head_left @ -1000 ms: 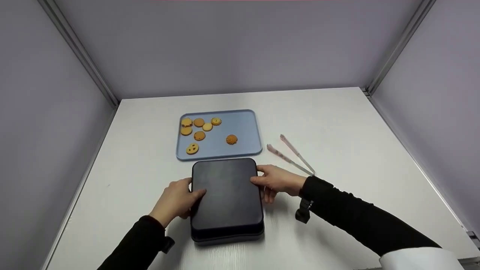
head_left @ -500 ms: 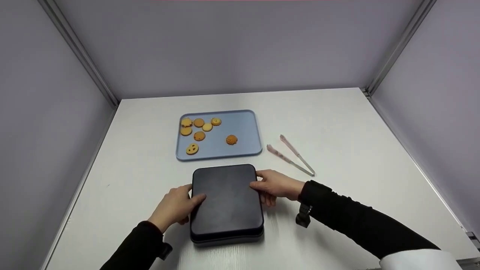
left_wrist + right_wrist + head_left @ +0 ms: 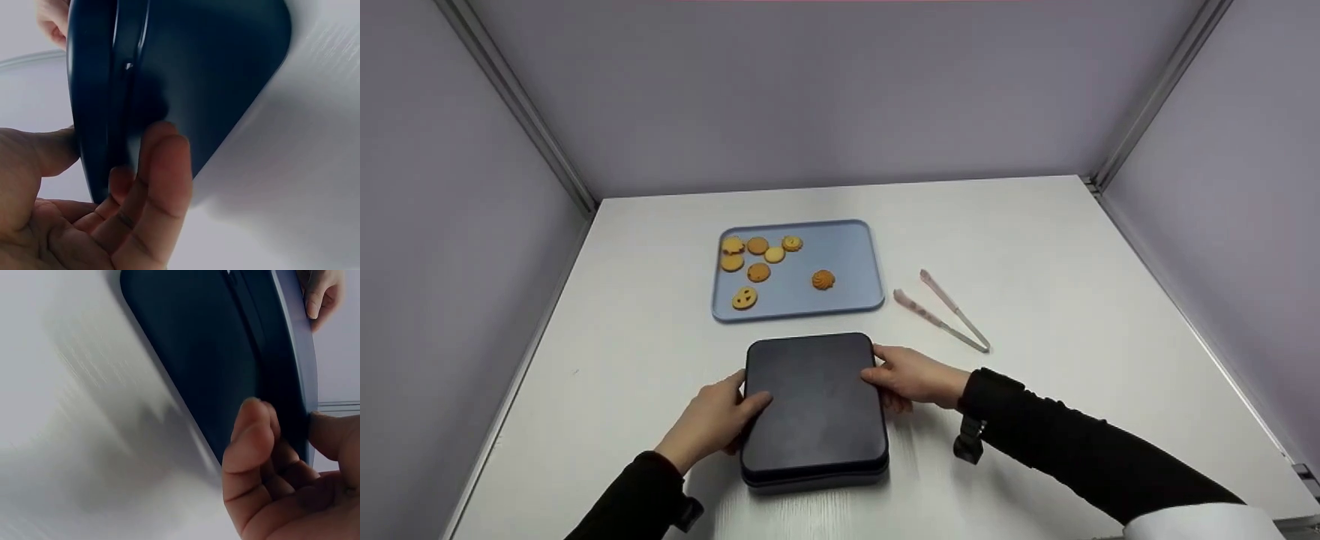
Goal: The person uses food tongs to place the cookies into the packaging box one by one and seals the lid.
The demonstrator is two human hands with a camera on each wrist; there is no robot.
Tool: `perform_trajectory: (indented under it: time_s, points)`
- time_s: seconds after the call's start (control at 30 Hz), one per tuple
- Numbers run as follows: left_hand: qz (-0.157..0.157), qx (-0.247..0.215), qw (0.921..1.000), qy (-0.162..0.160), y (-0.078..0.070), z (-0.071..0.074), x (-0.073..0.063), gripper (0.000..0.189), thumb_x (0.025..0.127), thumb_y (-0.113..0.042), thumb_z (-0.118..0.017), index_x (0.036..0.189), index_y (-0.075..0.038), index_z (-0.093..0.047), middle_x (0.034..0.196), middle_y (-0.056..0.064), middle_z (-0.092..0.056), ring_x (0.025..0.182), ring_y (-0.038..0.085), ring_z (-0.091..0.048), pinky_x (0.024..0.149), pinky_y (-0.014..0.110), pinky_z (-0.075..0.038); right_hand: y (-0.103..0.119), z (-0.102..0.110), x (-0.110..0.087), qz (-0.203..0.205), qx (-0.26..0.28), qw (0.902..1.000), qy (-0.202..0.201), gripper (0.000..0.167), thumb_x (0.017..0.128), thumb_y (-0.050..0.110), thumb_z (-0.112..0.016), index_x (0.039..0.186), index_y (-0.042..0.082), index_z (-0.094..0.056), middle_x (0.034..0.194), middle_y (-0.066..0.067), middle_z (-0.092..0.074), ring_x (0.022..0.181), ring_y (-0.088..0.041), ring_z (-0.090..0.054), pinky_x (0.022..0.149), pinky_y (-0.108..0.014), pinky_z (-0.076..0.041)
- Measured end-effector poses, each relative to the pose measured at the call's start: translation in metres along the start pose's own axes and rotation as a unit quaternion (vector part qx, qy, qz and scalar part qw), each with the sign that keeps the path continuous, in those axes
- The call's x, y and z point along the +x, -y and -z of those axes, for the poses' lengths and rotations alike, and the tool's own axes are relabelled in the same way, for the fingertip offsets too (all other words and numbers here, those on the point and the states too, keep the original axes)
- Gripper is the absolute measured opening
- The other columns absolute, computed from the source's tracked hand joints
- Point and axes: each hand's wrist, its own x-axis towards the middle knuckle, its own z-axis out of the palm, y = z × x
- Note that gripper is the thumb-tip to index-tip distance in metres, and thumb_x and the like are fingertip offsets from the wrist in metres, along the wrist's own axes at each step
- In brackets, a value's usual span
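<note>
In the head view a dark, round-cornered lid (image 3: 816, 405) lies over a matching box (image 3: 817, 484), whose lower wall shows along the front edge. My left hand (image 3: 716, 416) grips the lid's left side, thumb on top and fingers down the side. Opposite it, my right hand (image 3: 915, 375) holds the right side the same way. The left wrist view shows the box's side wall (image 3: 208, 73) with curled fingertips against it below the lid's rim. From the right wrist, the other side wall (image 3: 185, 343) appears behind my bent fingers. The box's inside is hidden.
Behind the box lies a blue tray (image 3: 847, 255) with several cookies, among them a swirled one (image 3: 823, 280) and a button-shaped one (image 3: 745, 298). Spread tongs (image 3: 960, 322) rest right of the tray on the white table (image 3: 1035, 247). Grey panels (image 3: 840, 90) enclose the table.
Both hands have brought the lid's far edge down and toward me, so it lies flatter over the box. The tray, cookies and tongs have stayed put.
</note>
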Motion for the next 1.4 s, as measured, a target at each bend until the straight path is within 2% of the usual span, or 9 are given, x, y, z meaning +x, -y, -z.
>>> perform_trajectory:
  time_s: [0.4, 0.63, 0.7, 0.83, 0.93, 1.0, 1.07, 1.23, 1.4]
  points:
    - [-0.025, -0.035, 0.9989, -0.016, -0.001, -0.008, 0.018, 0.036, 0.103, -0.025, -0.063, 0.134, -0.009, -0.055, 0.081, 0.006, -0.063, 0.048, 0.018, -0.061, 0.047, 0.034, -0.054, -0.004, 0.006, 0.001, -0.009, 0.010, 0.9991, -0.040, 0.044, 0.109, 0.020, -0.049, 0.151, 0.011, -0.041, 0.072, 0.001, -0.050, 0.058, -0.012, -0.044, 0.053, -0.025, -0.036]
    - [-0.021, -0.056, 0.9980, -0.020, -0.001, -0.010, 0.021, 0.047, 0.103, -0.024, -0.063, 0.145, -0.008, -0.050, 0.095, 0.010, -0.063, 0.056, 0.019, -0.063, 0.047, 0.036, -0.055, -0.010, 0.005, 0.001, 0.003, 0.000, 0.9982, -0.061, 0.063, 0.109, 0.022, -0.050, 0.162, 0.003, -0.021, 0.073, 0.002, -0.050, 0.060, -0.012, -0.045, 0.055, -0.025, -0.038]
    - [-0.025, -0.045, 0.9984, -0.026, -0.002, -0.010, 0.021, 0.050, 0.103, -0.025, -0.063, 0.147, -0.008, -0.048, 0.102, 0.012, -0.063, 0.066, 0.020, -0.066, 0.055, 0.038, -0.058, -0.012, 0.002, 0.000, 0.011, -0.021, 0.9969, -0.075, 0.067, 0.109, 0.023, -0.049, 0.162, -0.001, -0.015, 0.074, 0.002, -0.051, 0.060, -0.011, -0.047, 0.056, -0.024, -0.040]
    - [-0.040, -0.010, 0.9983, -0.040, -0.001, -0.013, 0.020, 0.056, 0.104, -0.027, -0.062, 0.151, -0.003, -0.044, 0.123, 0.017, -0.062, 0.102, 0.027, -0.067, 0.088, 0.048, -0.056, -0.014, -0.005, -0.002, 0.011, -0.065, 0.9920, -0.108, 0.067, 0.111, 0.023, -0.045, 0.161, -0.004, -0.010, 0.078, -0.006, -0.055, 0.065, -0.017, -0.052, 0.062, -0.028, -0.044]
    - [-0.047, 0.005, 0.9979, -0.044, -0.001, -0.014, 0.021, 0.061, 0.104, -0.027, -0.062, 0.153, 0.002, -0.039, 0.134, 0.023, -0.058, 0.121, 0.034, -0.059, 0.103, 0.054, -0.047, -0.014, -0.010, -0.001, 0.005, -0.079, 0.9873, -0.138, 0.063, 0.112, 0.022, -0.042, 0.161, -0.004, -0.013, 0.118, -0.024, -0.064, 0.105, -0.032, -0.065, 0.092, -0.039, -0.052]
    - [-0.042, 0.014, 0.9981, -0.042, -0.002, -0.015, 0.021, 0.067, 0.104, -0.027, -0.061, 0.154, 0.007, -0.034, 0.138, 0.029, -0.054, 0.127, 0.041, -0.055, 0.106, 0.056, -0.045, -0.014, -0.012, 0.001, 0.006, -0.085, 0.9836, -0.159, 0.061, 0.112, 0.021, -0.041, 0.160, -0.006, -0.016, 0.147, -0.031, -0.049, 0.136, -0.039, -0.050, 0.112, -0.047, -0.041]
    - [-0.030, 0.029, 0.9983, -0.041, -0.004, -0.016, 0.022, 0.075, 0.104, -0.031, -0.061, 0.157, 0.009, -0.027, 0.141, 0.031, -0.049, 0.121, 0.041, -0.058, 0.101, 0.053, -0.049, -0.014, -0.013, 0.003, 0.005, -0.090, 0.9797, -0.179, 0.060, 0.112, 0.022, -0.041, 0.159, -0.007, -0.020, 0.159, -0.030, -0.033, 0.149, -0.040, -0.030, 0.122, -0.052, -0.027]
    - [-0.015, 0.029, 0.9984, -0.046, -0.012, -0.018, 0.026, 0.091, 0.101, -0.037, -0.064, 0.163, 0.002, -0.009, 0.148, 0.027, -0.034, 0.090, 0.029, -0.061, 0.080, 0.044, -0.051, -0.014, -0.012, 0.007, -0.013, -0.107, 0.9702, -0.217, 0.059, 0.111, 0.030, -0.043, 0.155, -0.008, -0.033, 0.148, -0.033, -0.044, 0.142, -0.043, -0.041, 0.118, -0.053, -0.034]
    - [-0.038, 0.027, 0.9977, -0.050, -0.017, -0.024, 0.027, 0.097, 0.099, -0.044, -0.066, 0.164, -0.003, -0.007, 0.164, 0.025, -0.014, 0.121, 0.040, -0.060, 0.099, 0.053, -0.050, -0.013, -0.015, 0.006, -0.022, -0.114, 0.9678, -0.223, 0.062, 0.111, 0.038, -0.041, 0.155, -0.006, -0.036, 0.149, -0.031, -0.047, 0.130, -0.041, -0.054, 0.109, -0.052, -0.044]
